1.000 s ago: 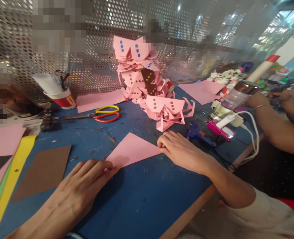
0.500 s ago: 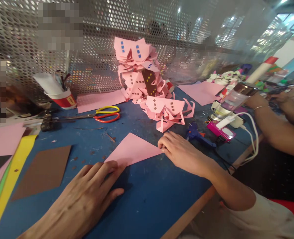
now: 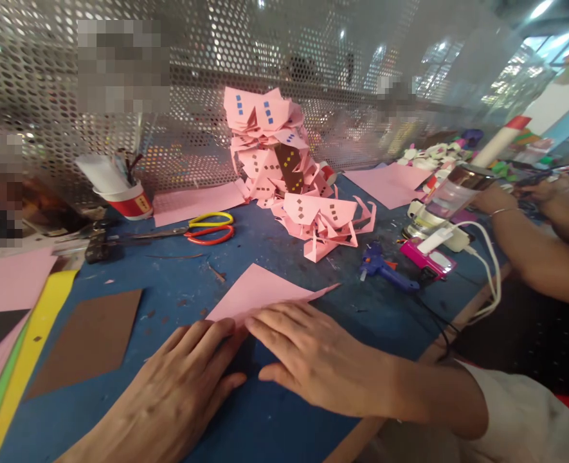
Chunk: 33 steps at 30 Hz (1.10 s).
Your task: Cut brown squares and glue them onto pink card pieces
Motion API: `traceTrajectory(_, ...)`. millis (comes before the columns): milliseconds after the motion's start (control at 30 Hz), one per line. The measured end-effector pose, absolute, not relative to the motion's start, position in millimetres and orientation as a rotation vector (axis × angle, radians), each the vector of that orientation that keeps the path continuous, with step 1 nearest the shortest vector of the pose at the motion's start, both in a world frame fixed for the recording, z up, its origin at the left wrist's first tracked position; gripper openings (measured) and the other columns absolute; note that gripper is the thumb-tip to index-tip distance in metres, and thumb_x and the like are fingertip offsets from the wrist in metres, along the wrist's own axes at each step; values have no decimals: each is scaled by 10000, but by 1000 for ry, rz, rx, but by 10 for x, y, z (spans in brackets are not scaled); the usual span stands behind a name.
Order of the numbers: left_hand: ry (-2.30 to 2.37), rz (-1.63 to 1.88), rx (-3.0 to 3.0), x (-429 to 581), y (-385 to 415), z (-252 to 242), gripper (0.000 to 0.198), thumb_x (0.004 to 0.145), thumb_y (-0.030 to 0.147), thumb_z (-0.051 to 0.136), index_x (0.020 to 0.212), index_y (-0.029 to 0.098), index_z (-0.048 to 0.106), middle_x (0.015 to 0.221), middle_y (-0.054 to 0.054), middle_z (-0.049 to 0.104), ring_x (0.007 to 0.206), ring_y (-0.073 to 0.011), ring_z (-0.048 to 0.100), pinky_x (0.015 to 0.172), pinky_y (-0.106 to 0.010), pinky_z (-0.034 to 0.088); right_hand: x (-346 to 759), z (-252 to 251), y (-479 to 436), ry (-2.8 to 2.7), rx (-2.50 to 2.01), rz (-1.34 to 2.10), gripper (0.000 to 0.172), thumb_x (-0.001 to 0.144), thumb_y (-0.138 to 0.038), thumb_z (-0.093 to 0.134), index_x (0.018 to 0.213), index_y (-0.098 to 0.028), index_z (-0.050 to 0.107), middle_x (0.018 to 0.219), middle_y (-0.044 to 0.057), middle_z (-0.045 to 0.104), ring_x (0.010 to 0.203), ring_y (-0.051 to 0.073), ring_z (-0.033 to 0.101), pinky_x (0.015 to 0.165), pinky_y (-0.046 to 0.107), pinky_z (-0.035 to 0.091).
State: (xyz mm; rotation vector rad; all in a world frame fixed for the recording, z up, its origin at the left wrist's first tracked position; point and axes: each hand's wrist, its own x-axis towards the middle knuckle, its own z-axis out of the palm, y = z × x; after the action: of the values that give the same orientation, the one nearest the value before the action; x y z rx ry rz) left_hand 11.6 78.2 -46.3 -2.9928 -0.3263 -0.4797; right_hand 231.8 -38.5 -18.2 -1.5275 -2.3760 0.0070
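A pink paper sheet (image 3: 255, 289), folded into a roughly triangular shape, lies on the blue table with a thin pointed tip sticking out to the right. My left hand (image 3: 188, 366) rests on its lower left edge, fingers stretched and thumb apart. Flat along the lower edge lies my right hand (image 3: 308, 354), its fingers extended and their tips close to my left fingers. Part of the fold is hidden beneath both hands. Behind the sheet stands a stack of folded pink paper pieces (image 3: 265, 167) with small blue and brown squares.
Scissors (image 3: 211, 228) lie behind the sheet. A blue glue gun (image 3: 385, 269) and a pink device (image 3: 429, 258) are at right, near a clear jar (image 3: 451, 190). At left are brown paper (image 3: 89, 334), coloured sheets (image 3: 38, 334) and a paper cup (image 3: 127, 200). Another person's arm (image 3: 535, 247) reaches in at right.
My right hand has moved left from the sheet's right corner to beside my left hand, its fingers now stretched out. The right corner now shows a narrow tip. The view has shifted slightly.
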Motion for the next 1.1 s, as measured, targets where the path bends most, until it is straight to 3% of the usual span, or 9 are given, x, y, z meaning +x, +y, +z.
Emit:
traceTrajectory(67,-319,-502,-2970,115,783,-469,432,976,381,524,1348,167,568,1179,-104,649,1028,-261,580,897,-382,428,2257,-265,-388,-2365,-1565,-27,613,1027,-492,431,1447,-46,429,1438,140,533,1354,249,429,1189,388,300)
traceTrajectory(200,-341,-512,-2954,121,782,-490,433,993,381,480,1366,173,549,1161,-101,650,1013,-254,587,880,-381,429,2257,-359,-420,-2349,-1597,-43,643,1018,-539,408,1438,-54,458,1459,138,524,1386,256,404,1204,401,286)
traceTrajectory(400,-315,-570,-2941,123,780,-501,349,1001,386,440,1182,174,651,1133,-102,658,990,-260,594,853,-393,451,2286,-324,-431,-2386,-1514,-27,676,1011,-565,401,1494,-92,399,1523,109,468,1435,238,357,1234,407,245)
traceTrajectory(633,-383,-523,-2963,119,787,-517,431,993,389,465,1376,204,534,1168,-89,649,1004,-253,599,851,-382,450,2314,-355,-481,-2350,-1559,-56,643,1009,-510,463,1458,-50,440,1469,148,527,1422,239,400,1219,385,302)
traceTrajectory(900,-403,-505,-2978,98,782,-541,444,982,377,499,1395,214,511,1231,-87,632,1061,-265,585,900,-394,441,2426,-359,-593,-2306,-1656,-32,565,1021,-421,485,1457,-64,451,1476,136,521,1413,232,416,1227,373,305)
traceTrajectory(1100,-431,-486,-2990,101,777,-520,461,987,367,488,1424,220,479,1239,-83,627,1040,-259,587,888,-399,450,2545,-348,-690,-2196,-1749,-80,497,1016,-370,510,1447,-124,478,1439,109,568,1367,225,485,1183,426,392)
